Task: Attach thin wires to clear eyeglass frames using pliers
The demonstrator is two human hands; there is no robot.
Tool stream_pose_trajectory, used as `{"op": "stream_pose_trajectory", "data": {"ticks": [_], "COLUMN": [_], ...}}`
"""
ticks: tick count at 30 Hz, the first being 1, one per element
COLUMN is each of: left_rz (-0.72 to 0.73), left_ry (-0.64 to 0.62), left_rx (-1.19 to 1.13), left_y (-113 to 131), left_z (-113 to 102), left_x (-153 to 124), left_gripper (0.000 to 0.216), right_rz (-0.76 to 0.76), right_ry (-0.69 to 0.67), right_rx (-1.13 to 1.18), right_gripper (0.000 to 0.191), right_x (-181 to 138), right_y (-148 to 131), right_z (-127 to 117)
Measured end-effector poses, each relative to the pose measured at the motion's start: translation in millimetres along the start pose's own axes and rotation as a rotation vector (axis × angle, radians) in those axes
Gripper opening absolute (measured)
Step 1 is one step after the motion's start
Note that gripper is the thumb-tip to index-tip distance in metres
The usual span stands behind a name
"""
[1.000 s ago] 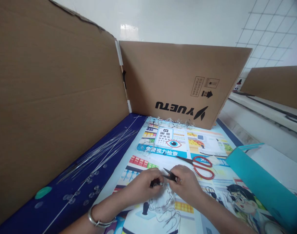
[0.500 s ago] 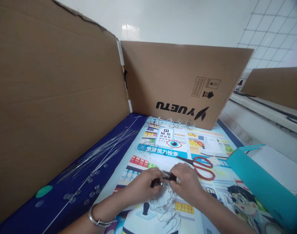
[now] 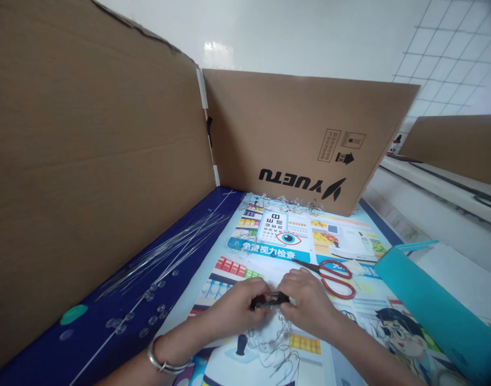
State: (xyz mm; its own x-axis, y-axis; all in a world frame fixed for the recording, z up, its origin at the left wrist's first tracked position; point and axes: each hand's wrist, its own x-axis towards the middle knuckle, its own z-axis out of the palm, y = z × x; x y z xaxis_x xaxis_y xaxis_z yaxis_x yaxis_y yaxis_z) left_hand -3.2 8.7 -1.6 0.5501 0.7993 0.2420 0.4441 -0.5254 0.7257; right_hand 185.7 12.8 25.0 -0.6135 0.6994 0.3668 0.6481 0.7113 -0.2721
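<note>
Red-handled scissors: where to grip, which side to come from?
Likely best by the red loops, from the person's right. The scissors lie flat with both loops turned that way and the blades pointing left, so that approach avoids them.

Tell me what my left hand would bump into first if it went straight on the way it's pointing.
Most likely the dark tool held in your right hand, just across from your left hand, then the right hand itself; depth is hard to judge from this single view.
</note>
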Motion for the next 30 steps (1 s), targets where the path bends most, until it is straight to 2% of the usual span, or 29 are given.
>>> {"op": "stream_pose_trajectory", "data": {"ticks": [9,23,30], "left_rz": [-0.013,-0.026,-0.047], "left_ry": [-0.011,-0.02,-0.037], "left_rx": [0.004,0.026,0.036], "left_y": [-1,-1,0], "left_z": [1,0,-2], "left_x": [0,0,-2], "left_gripper": [0.013,0.011,0.018], "right_rz": [0.048,0.034,0.064], "right_ry": [0.039,0.156,0.21], "right_rx": [0.07,0.111,0.112], "right_gripper": [0.012,0.009,0.009], "right_x": [-2,-4,-6], "right_y": [1,5,7], "right_z": [3,9,12]}}
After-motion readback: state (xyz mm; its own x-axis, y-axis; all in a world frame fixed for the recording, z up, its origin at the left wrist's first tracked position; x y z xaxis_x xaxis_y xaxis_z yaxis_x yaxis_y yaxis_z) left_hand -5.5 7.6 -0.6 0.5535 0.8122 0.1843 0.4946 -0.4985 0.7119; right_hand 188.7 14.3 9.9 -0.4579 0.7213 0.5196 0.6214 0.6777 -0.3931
